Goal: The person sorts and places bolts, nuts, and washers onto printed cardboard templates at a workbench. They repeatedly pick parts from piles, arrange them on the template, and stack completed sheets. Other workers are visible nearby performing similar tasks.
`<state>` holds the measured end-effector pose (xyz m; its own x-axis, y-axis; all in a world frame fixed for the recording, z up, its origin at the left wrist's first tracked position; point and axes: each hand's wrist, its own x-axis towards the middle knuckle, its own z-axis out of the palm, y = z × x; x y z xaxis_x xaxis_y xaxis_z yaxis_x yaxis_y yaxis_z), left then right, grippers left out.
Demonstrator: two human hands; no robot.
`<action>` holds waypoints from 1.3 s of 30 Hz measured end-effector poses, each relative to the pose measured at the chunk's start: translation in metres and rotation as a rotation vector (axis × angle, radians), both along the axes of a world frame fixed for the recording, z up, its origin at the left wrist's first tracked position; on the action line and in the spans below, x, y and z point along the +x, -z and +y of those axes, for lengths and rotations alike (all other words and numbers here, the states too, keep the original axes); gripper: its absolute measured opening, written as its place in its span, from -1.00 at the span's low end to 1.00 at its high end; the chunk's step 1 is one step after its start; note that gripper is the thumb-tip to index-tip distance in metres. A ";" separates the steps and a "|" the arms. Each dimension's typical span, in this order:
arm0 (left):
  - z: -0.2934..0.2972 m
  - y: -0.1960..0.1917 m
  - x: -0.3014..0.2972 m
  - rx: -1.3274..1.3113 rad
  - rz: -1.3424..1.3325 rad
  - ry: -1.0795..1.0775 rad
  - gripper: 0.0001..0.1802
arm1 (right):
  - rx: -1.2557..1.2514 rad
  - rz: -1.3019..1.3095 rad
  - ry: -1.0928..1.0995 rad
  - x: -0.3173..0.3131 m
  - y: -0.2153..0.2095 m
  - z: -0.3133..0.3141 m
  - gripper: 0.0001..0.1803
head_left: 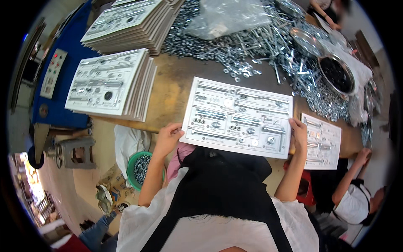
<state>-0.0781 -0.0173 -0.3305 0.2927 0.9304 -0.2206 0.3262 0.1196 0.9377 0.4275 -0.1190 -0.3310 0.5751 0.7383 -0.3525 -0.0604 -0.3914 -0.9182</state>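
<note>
Between my hands, a white rectangular hardware card [210,143] is held over the table's front edge, tilted slightly. Rows of bolts, nuts, washers and a hex key show on its face. My left hand [170,136] pinches the card's lower left corner between thumb and fingers. On the opposite side, my right hand [299,133] grips the right edge, its fingers partly hidden behind the card. A second, similar card [323,140] lies just right of my right hand, overhanging the table edge.
Two stacks of similar cards, a near stack [134,101] and a far stack [155,33], stand at left. Loose bolts and nuts [247,48] heap across the back, with a metal bowl [351,80] of black parts. A green basket [131,178] sits below. A co-worker [352,201] is at right.
</note>
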 end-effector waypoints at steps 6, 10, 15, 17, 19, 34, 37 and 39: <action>-0.013 -0.059 -0.018 -0.084 -0.172 -0.103 -0.67 | 0.069 -0.005 -0.108 0.002 -0.070 0.020 -0.66; -0.010 -0.119 -0.046 -0.071 -0.272 -0.227 -0.64 | 0.197 0.055 -0.215 -0.013 -0.123 0.063 -0.74; 0.017 -0.162 -0.111 0.049 -0.294 -0.395 -0.60 | 0.300 0.146 -0.364 -0.085 -0.175 0.138 -0.79; 0.041 -0.167 -0.145 0.133 -0.274 -0.386 -0.62 | 0.334 0.157 -0.467 -0.110 -0.173 0.170 -0.80; 0.067 -0.172 -0.173 0.178 -0.211 -0.497 -0.62 | 0.351 0.225 -0.491 -0.157 -0.171 0.194 -0.78; 0.203 -0.168 -0.411 0.148 0.091 -0.760 -0.56 | 0.248 0.505 -0.542 -0.422 -0.117 0.278 -0.78; 0.205 -0.155 -0.429 0.127 0.076 -0.771 -0.57 | 0.224 0.500 -0.532 -0.431 -0.115 0.283 -0.74; 0.208 -0.147 -0.430 0.128 0.071 -0.781 -0.58 | 0.210 0.498 -0.521 -0.432 -0.110 0.284 -0.71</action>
<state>-0.5080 0.1907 -0.1838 -0.4657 0.8802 -0.0914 0.2516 0.2308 0.9399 -0.0049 0.1655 -0.2206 -0.0581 0.9518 -0.3012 -0.3428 -0.3024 -0.8894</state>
